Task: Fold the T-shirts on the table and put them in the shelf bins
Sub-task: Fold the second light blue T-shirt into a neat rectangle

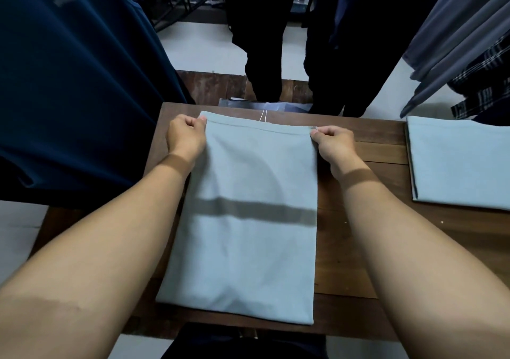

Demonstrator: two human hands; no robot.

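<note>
A pale blue-grey T-shirt lies on the dark wooden table, folded into a long narrow rectangle that runs away from me. My left hand pinches its far left corner at the hem. My right hand pinches the far right corner. Both hands have curled fingers on the cloth. A second pale blue-grey T-shirt, folded flat, lies at the table's right edge. No shelf bins are in view.
Dark blue garments hang close on the left, grey and checked ones on the right. A person's legs in dark trousers stand beyond the table's far edge. A plastic bag lies at that edge.
</note>
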